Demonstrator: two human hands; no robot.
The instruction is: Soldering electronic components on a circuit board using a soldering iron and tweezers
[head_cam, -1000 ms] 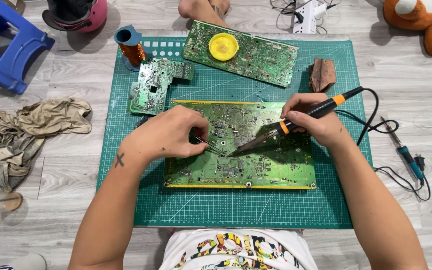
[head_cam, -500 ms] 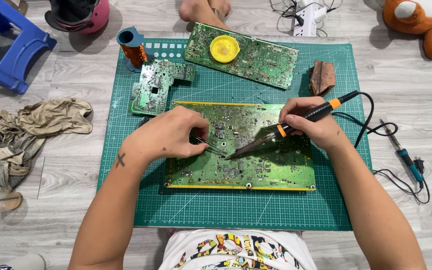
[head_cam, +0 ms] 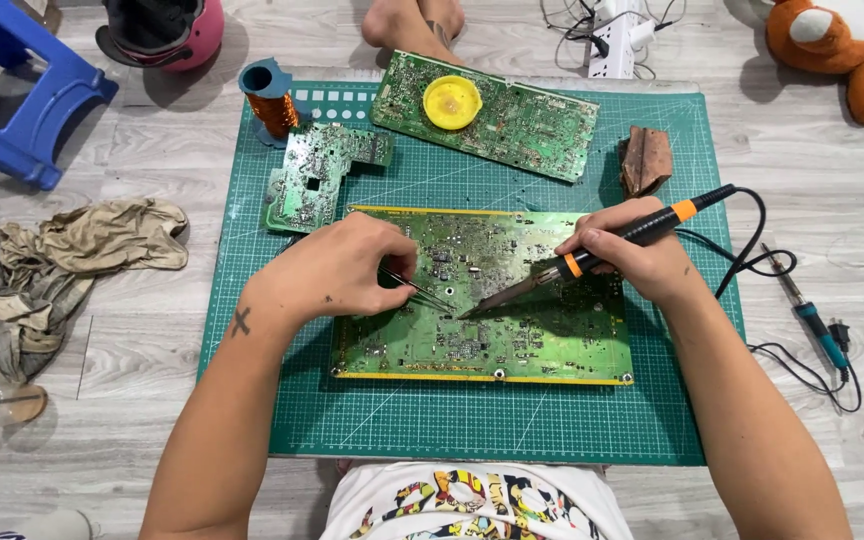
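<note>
Green circuit board [head_cam: 482, 300] lies flat on the cutting mat [head_cam: 472, 420], densely covered with small parts. It looks stiff, light and fragile; grip it by the edges. Left hand [head_cam: 337, 275] is pinched on tweezers [head_cam: 422, 293]; right hand [head_cam: 632, 255] is clamped on the soldering iron [head_cam: 592, 255], tip touching the board.

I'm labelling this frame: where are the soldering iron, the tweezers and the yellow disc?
soldering iron [head_cam: 620, 241], head view, black grip
tweezers [head_cam: 422, 293], head view, thin prongs
yellow disc [head_cam: 452, 102], head view, its centre
</note>
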